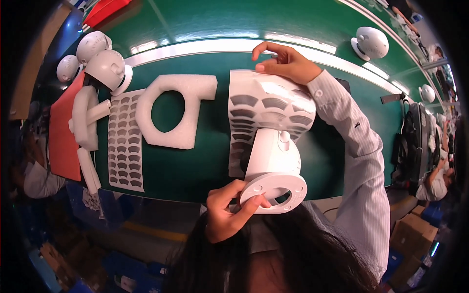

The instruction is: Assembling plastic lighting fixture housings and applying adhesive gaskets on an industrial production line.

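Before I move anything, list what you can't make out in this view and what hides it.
- Head view: part of the curved patterned sheet, hidden behind the white device.
- Head view: some fingertips of the left hand, hidden by the device's round base.
- Head view: the far end of the red object, cut off by the top edge.
- Head view: the person at the left rim, too dark and blurred.

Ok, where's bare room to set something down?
The green tabletop is bare below the holed foam block, between the flat sheet and the curled sheet, and right of the right sleeve. Crowded: the left end (white units, orange sheet) and the middle, where the left hand holds a white device and the right hand is at the curled sheet.
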The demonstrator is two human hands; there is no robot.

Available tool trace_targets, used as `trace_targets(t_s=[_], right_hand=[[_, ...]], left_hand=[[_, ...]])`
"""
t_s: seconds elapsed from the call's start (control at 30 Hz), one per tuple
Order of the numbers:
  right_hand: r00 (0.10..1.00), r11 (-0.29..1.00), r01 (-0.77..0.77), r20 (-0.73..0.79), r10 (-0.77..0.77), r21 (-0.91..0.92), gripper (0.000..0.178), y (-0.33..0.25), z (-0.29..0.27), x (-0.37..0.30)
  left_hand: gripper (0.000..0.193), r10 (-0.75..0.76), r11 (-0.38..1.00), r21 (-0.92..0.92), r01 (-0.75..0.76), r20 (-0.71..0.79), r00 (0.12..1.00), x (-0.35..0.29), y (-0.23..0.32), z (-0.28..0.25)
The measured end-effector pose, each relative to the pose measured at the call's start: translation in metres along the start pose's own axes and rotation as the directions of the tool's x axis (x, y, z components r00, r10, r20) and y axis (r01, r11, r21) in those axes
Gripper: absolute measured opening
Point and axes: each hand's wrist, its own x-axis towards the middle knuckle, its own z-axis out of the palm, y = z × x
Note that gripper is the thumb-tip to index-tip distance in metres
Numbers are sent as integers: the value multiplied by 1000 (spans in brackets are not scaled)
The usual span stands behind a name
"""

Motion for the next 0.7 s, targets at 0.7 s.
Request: trace_targets(t_s=[0.7], right_hand=[[882,473,202,-50,-468,-858,36,-20,22,-50]], left_hand=[[8,-94,994,-58,94,1,996,-1,5,-4]])
